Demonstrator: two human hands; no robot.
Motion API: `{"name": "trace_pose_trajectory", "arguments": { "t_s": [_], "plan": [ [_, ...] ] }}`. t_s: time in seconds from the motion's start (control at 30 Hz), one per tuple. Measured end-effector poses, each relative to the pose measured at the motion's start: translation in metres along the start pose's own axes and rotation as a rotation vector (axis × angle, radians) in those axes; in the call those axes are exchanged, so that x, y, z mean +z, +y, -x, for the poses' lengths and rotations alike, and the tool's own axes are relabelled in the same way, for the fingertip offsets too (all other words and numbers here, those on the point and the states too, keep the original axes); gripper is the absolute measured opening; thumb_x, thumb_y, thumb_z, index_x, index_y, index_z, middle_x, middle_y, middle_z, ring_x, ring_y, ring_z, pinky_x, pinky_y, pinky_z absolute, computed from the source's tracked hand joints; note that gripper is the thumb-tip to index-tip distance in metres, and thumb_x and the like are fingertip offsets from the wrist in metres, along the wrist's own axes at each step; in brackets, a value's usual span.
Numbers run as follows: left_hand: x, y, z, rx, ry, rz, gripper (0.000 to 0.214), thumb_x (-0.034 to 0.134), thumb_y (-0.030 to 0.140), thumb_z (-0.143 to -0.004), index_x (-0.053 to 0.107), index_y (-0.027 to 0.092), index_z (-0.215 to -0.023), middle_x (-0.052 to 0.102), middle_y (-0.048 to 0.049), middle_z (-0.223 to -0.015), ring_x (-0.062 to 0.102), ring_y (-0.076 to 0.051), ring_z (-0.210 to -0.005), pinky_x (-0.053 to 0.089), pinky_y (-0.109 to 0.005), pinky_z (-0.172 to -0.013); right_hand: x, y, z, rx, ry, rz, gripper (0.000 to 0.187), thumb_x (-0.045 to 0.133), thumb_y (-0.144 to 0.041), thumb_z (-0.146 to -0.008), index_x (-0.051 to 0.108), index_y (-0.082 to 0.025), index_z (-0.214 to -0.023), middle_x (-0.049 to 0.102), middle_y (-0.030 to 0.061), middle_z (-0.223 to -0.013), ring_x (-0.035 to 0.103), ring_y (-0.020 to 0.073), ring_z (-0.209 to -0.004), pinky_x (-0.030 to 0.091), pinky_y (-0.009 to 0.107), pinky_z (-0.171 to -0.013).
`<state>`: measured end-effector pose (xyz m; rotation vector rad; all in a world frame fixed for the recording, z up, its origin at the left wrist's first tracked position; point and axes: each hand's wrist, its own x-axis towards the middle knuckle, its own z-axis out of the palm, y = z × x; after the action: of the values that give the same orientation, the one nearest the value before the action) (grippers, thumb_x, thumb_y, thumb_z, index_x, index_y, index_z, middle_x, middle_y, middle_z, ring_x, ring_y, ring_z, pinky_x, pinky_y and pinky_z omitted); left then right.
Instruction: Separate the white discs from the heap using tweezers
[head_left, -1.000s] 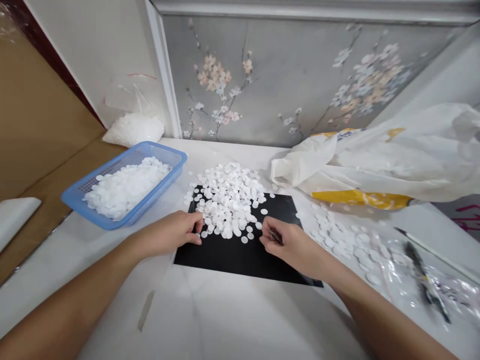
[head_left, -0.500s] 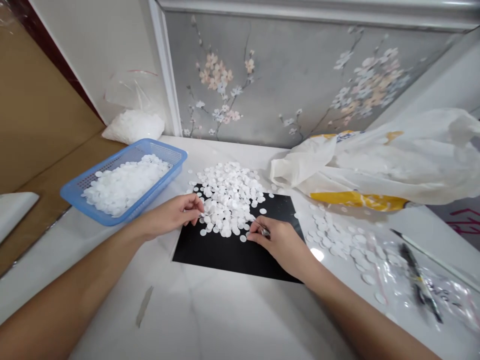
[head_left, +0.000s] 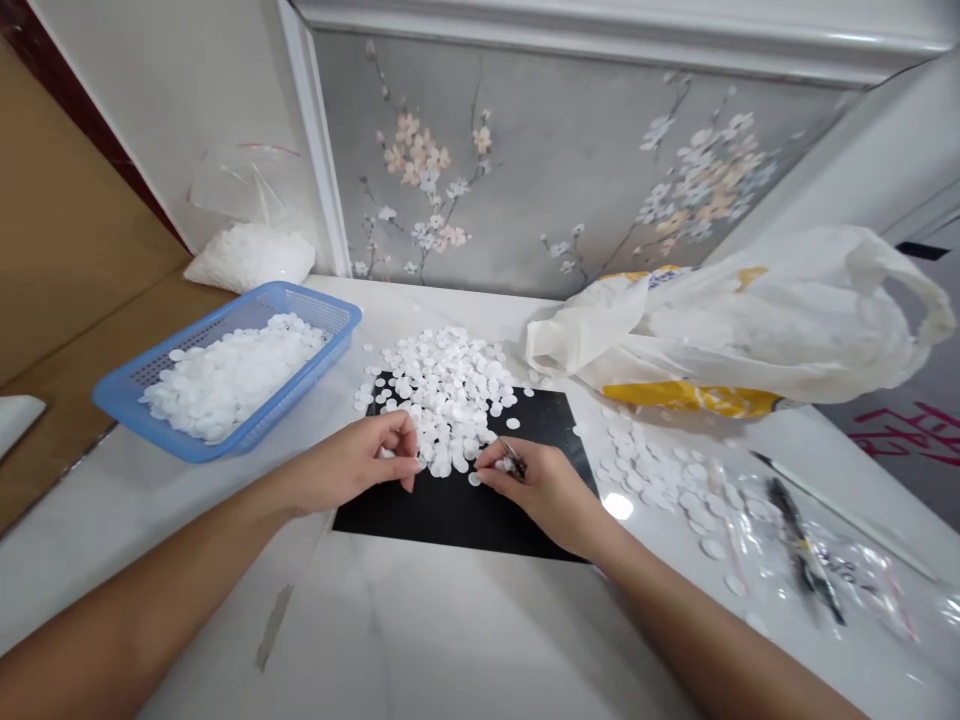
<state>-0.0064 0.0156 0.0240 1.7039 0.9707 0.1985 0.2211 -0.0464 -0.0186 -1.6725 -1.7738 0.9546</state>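
Note:
A heap of small round white discs (head_left: 454, 385) spreads over the far part of a black sheet (head_left: 450, 515). At the heap's near left edge, my left hand (head_left: 375, 460) has its fingers curled and closed, with a white disc showing between thumb and fingers. My right hand (head_left: 532, 480) is at the heap's near right edge, closed around a small metal tool (head_left: 514, 460) with thin prongs, like tweezers. Its fingertips are beside a single disc (head_left: 474, 479) on the sheet. The tool's tip is partly hidden, so I cannot tell whether it grips anything.
A blue plastic basket (head_left: 300, 395) full of white discs stands at left, with a clear bag of white pieces (head_left: 251, 255) behind. A white plastic bag (head_left: 720, 330) lies at right. More loose discs (head_left: 652, 465), a black pen-like tool (head_left: 802, 550) and clear bags (head_left: 874, 585) are near it.
My left hand has shifted nearer and right along the heap's near edge. The right hand stays low by the heap with the metal tool. The whole view has shifted slightly.

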Motion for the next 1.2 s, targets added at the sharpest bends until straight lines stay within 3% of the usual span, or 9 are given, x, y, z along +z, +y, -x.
{"name": "trace_pose_trajectory", "arguments": {
  "t_s": [0.1, 0.2, 0.3, 0.5, 0.63, 0.77, 0.97, 1.1, 1.2],
  "plan": [
    [0.017, 0.000, -0.002, -0.040, -0.031, 0.289, 0.022, 0.057, 0.035, -0.083, 0.056, 0.019, -0.098, 0.071, -0.0034, -0.081, 0.042, -0.010, -0.058, 0.031, -0.024, -0.058, 0.005, -0.004, -0.001, -0.071, 0.008, 0.063, 0.006, 0.061, -0.025, -0.079, 0.061, -0.021, -0.074, 0.060, -0.0026, -0.069, 0.048, 0.0125, -0.058, 0.036, 0.024, -0.057],
    [0.033, -0.003, -0.005, -0.080, -0.038, 0.465, 0.022, 0.056, 0.035, -0.084, 0.059, 0.016, -0.093, 0.072, -0.0094, -0.089, 0.033, -0.008, -0.053, 0.026, -0.024, -0.053, 0.006, -0.005, -0.002, -0.108, -0.006, 0.096, 0.012, 0.060, -0.021, -0.079, 0.056, -0.020, -0.067, 0.056, -0.0031, -0.064, 0.046, 0.0119, -0.056, 0.034, 0.024, -0.055],
    [0.040, -0.006, -0.005, -0.126, -0.022, 0.537, 0.023, 0.056, 0.037, -0.084, 0.058, 0.015, -0.088, 0.073, -0.0111, -0.090, 0.034, -0.007, -0.052, 0.026, -0.023, -0.053, 0.003, -0.003, 0.000, -0.086, -0.023, 0.074, 0.016, 0.058, -0.024, -0.079, 0.052, -0.020, -0.065, 0.051, -0.0041, -0.059, 0.041, 0.0109, -0.052, 0.031, 0.024, -0.051],
    [0.041, -0.002, -0.003, -0.139, -0.022, 0.558, 0.027, 0.053, 0.042, -0.086, 0.058, 0.015, -0.088, 0.073, -0.0124, -0.093, 0.040, -0.007, -0.053, 0.031, -0.024, -0.056, 0.000, 0.000, 0.003, 0.013, -0.028, -0.343, 0.013, 0.056, -0.028, -0.080, 0.046, -0.021, -0.075, 0.061, -0.0024, -0.068, 0.045, 0.0106, -0.056, 0.036, 0.023, -0.053],
    [0.042, -0.001, -0.001, -0.125, -0.039, 0.539, 0.029, 0.052, 0.045, -0.086, 0.056, 0.016, -0.088, 0.072, -0.0128, -0.095, 0.041, -0.007, -0.053, 0.033, -0.025, -0.058, 0.002, -0.005, 0.005, 0.100, -0.090, -0.619, 0.018, 0.056, -0.036, -0.081, 0.050, -0.020, -0.083, 0.051, -0.0055, -0.062, 0.031, 0.0066, -0.044, 0.026, 0.022, -0.042],
    [0.043, -0.001, -0.002, -0.061, -0.016, 0.447, 0.029, 0.053, 0.046, -0.086, 0.051, 0.017, -0.086, 0.071, -0.0086, -0.089, 0.042, -0.007, -0.054, 0.033, -0.024, -0.058, 0.005, -0.009, 0.009, 0.120, -0.097, -0.584, 0.029, 0.064, -0.044, -0.078, 0.050, -0.019, -0.072, 0.038, -0.0082, -0.053, 0.027, 0.0063, -0.044, 0.022, 0.022, -0.041],
    [0.042, 0.000, -0.004, 0.005, 0.064, 0.323, 0.027, 0.052, 0.044, -0.086, 0.054, 0.017, -0.083, 0.062, -0.0008, -0.077, 0.040, -0.008, -0.058, 0.029, -0.022, -0.054, 0.013, -0.007, 0.012, 0.044, -0.127, -0.584, 0.031, 0.056, -0.048, -0.085, 0.056, -0.018, -0.083, 0.051, -0.0030, -0.067, 0.035, 0.0073, -0.050, 0.027, 0.022, -0.046],
    [0.042, -0.002, -0.004, 0.004, 0.101, 0.328, 0.025, 0.055, 0.042, -0.084, 0.057, 0.017, -0.084, 0.055, 0.0021, -0.071, 0.039, -0.008, -0.058, 0.029, -0.022, -0.053, 0.014, -0.004, 0.010, 0.067, -0.132, -0.584, 0.032, 0.052, -0.049, -0.087, 0.057, -0.018, -0.093, 0.050, -0.0031, -0.067, 0.035, 0.0073, -0.051, 0.026, 0.022, -0.045],
    [0.044, -0.001, -0.004, 0.000, 0.090, 0.350, 0.022, 0.057, 0.039, -0.083, 0.060, 0.017, -0.086, 0.058, 0.0007, -0.071, 0.042, -0.009, -0.059, 0.031, -0.021, -0.054, 0.014, -0.001, 0.009, 0.070, -0.131, -0.607, 0.037, 0.055, -0.054, -0.084, 0.056, -0.017, -0.084, 0.046, -0.0044, -0.063, 0.031, 0.0065, -0.048, 0.023, 0.021, -0.043]
  ]
}}
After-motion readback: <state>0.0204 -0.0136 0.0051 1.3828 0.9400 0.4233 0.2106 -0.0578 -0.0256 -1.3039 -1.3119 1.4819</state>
